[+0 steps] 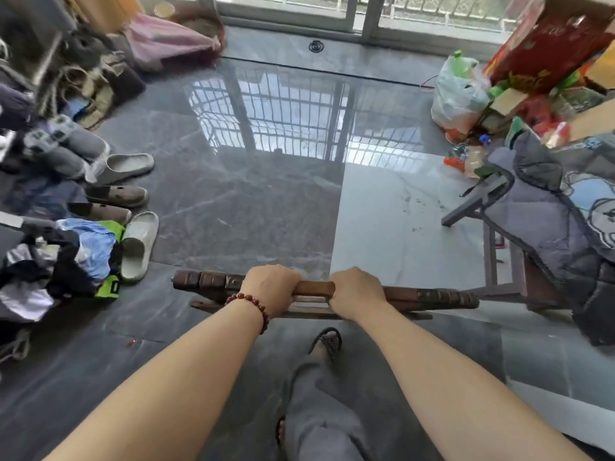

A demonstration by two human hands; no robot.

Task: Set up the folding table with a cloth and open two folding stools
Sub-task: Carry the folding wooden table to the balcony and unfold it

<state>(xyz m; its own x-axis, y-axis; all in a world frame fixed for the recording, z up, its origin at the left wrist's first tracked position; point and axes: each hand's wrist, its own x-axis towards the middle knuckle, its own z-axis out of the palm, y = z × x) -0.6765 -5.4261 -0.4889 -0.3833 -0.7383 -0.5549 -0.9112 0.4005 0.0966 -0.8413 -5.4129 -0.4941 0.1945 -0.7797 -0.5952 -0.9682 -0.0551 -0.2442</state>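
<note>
**A:** What lies on the left?

**B:** A heap of dark and blue clothes point(50, 261). Next to it, pale rubber slippers point(138, 244) and brown shoes point(116, 194) line the edge of the glossy grey tiled floor point(249, 201).

**A:** And the hands?

**B:** The left hand point(271, 289), with a red bead bracelet point(248, 297) at the wrist, and the right hand point(357, 292) both curl over the top rail of a folded dark brown wooden frame point(314, 288). It is held edge-on, low in front of the person. Table or stool, I cannot tell.

**A:** What crowds the right?

**B:** A white plastic bag point(456, 98) and a red cardboard box point(545, 44). A wooden chair point(472, 204) draped with a grey-blue padded cover point(549, 227) stands near the frame's right end.
</note>
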